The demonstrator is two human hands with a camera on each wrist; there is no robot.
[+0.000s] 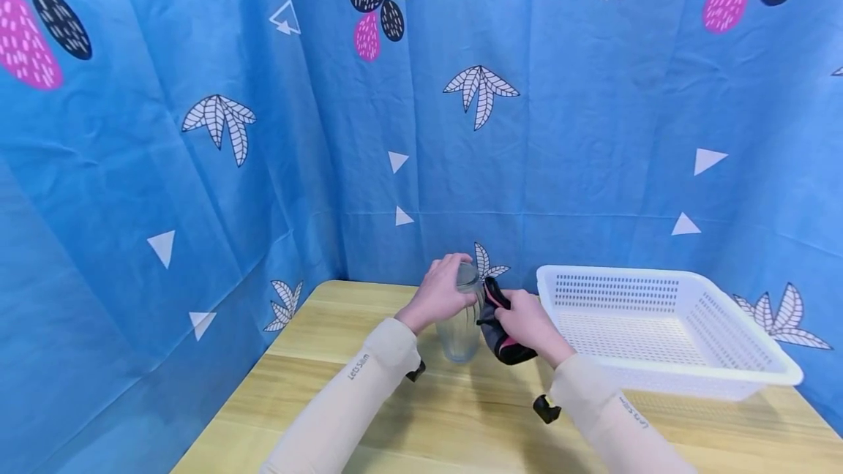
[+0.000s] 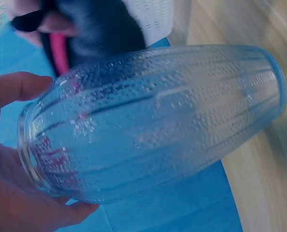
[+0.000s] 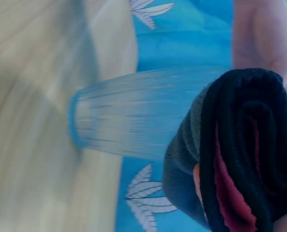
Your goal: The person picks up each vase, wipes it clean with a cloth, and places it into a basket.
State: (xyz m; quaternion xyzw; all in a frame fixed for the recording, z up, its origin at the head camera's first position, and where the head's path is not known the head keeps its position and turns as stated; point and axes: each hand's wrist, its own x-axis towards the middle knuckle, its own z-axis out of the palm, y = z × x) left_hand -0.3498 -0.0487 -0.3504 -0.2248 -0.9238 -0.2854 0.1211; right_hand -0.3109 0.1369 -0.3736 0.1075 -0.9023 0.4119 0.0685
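A clear ribbed glass vase stands upright on the wooden table. Around its upper part, just below the rim, my left hand grips it with thumb and fingers; the left wrist view shows the textured glass from close by. My right hand holds a folded dark grey and black cloth with pink showing in its folds. That cloth is close against the vase's right side. In the right wrist view the bunched cloth overlaps the upper part of the vase, and part of the right hand is hidden behind it.
A white perforated plastic basket stands to the right of my right hand on the table. Behind and to the left hangs a blue patterned curtain, close to the table's edges. Small black devices sit at my wrists.
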